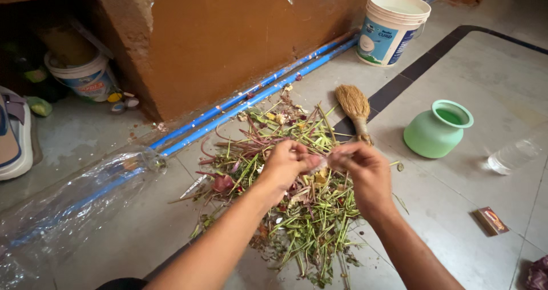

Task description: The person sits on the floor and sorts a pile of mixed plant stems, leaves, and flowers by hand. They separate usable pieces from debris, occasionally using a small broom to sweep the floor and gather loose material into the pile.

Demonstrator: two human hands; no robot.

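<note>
A heap of green and reddish stems, leaves and petals [285,204] lies on the grey floor. Above it my left hand [285,163] and my right hand [365,173] meet, fingertips pinched together on a small pale piece [321,163] held between them. What the piece is cannot be told. Both forearms reach in from the bottom edge.
A small straw broom [355,108] lies behind the heap. A green pot [438,129] stands to the right, a clear bottle [514,154] and a small box [491,220] beyond. A white bucket [391,27] and blue pipes [257,96] run along the brown wall. Clear plastic sheet [68,204] lies left.
</note>
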